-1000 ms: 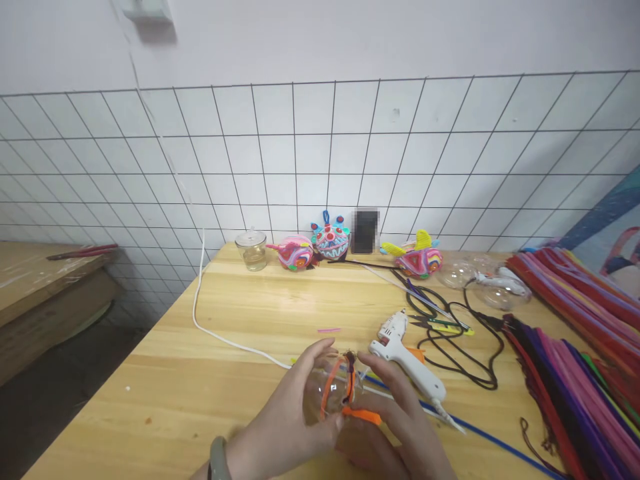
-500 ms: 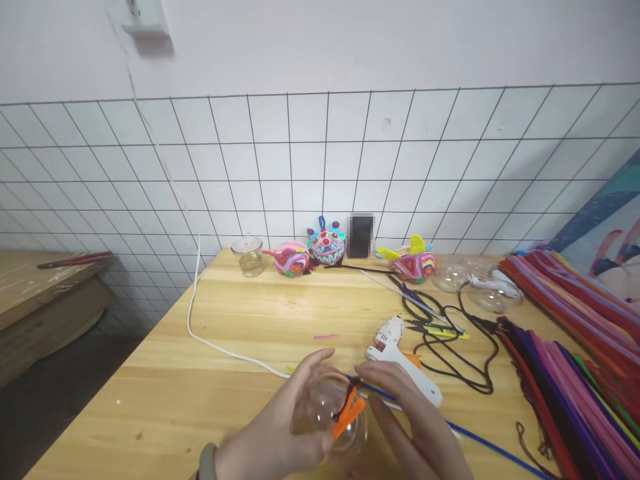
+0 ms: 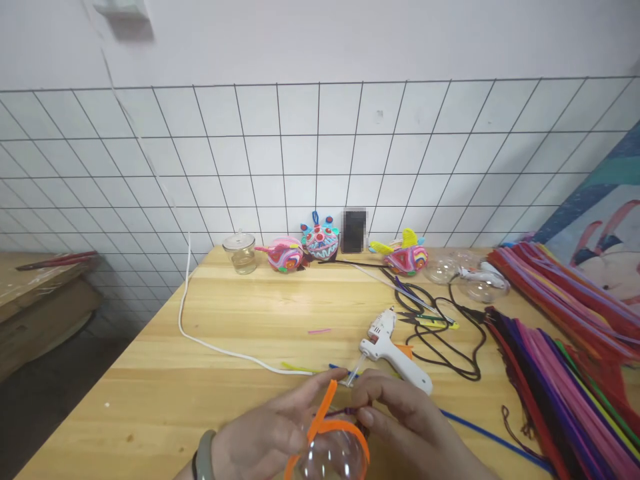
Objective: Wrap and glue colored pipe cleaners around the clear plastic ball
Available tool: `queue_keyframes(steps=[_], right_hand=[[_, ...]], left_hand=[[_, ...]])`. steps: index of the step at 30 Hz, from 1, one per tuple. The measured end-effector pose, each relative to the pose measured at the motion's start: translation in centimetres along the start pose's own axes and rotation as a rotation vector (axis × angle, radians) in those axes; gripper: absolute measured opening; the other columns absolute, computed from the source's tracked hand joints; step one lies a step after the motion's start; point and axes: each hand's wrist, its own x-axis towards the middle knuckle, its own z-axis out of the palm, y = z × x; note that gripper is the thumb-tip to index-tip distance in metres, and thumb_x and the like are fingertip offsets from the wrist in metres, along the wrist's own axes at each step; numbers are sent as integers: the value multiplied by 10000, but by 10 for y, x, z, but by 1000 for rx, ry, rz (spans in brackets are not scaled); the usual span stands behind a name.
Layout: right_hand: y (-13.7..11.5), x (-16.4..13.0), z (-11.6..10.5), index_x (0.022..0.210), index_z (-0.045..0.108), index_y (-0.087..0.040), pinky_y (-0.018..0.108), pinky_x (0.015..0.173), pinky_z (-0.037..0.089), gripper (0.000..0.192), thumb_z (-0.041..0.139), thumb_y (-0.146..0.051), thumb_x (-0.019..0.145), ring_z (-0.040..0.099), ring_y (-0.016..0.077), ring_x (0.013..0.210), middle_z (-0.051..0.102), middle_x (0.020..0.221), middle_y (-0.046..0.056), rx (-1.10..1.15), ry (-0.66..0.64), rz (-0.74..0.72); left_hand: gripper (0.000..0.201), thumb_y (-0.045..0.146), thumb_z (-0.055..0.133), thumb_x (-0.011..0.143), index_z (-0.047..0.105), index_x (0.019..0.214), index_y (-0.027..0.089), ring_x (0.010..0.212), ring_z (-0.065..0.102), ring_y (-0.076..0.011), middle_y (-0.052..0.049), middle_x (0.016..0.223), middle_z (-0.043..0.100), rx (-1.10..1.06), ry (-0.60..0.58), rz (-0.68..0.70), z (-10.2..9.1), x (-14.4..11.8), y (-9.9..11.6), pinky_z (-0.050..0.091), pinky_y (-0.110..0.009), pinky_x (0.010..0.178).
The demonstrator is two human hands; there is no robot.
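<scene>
My left hand and my right hand both grip a clear plastic ball at the bottom edge of the view. An orange pipe cleaner is wrapped around the ball, with one end sticking up between my fingers. A dark pipe cleaner piece shows by my right fingertips. A white glue gun lies on the wooden table just beyond my hands.
Pipe cleaner piles cover the right side. Three colourful finished balls, a glass jar, clear half-shells, scissors, black cables and a white cord lie on the table. A wire grid lines the wall.
The ball has come down and nearer to me, now partly cut off at the bottom edge. The orange pipe cleaner's free end now points upward. The view shifted right.
</scene>
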Motion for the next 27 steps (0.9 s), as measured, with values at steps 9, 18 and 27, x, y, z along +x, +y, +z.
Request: queue_keyframes(steps=[9,18,27], right_hand=[[-3,5,22,900,667,-250,236,797,498,127,563,-178,916,644,152,882,699,948,-5,-229,18,-46],[50,11,-48,1086,629,-188,459,846,509,238,503,-301,918,627,299,976,672,1055,133,-1071,426,-134],[21,3,-35,1135,586,-226,358,798,537,214,530,-286,937,632,255,985,651,1037,108,-900,457,-424]], left_hand=[[1031,217,887,539,384,1435,306,880,675,-171,-53,1039,715,-35,-48,-26,11,1,-3,415,-251,792],[1033,317,835,613,267,1474,282,842,669,-197,-39,950,707,20,129,134,6,-2,4,440,-310,785],[584,376,743,758,506,1280,266,1020,603,-249,-93,1116,632,602,292,306,-3,4,-6,473,-401,879]])
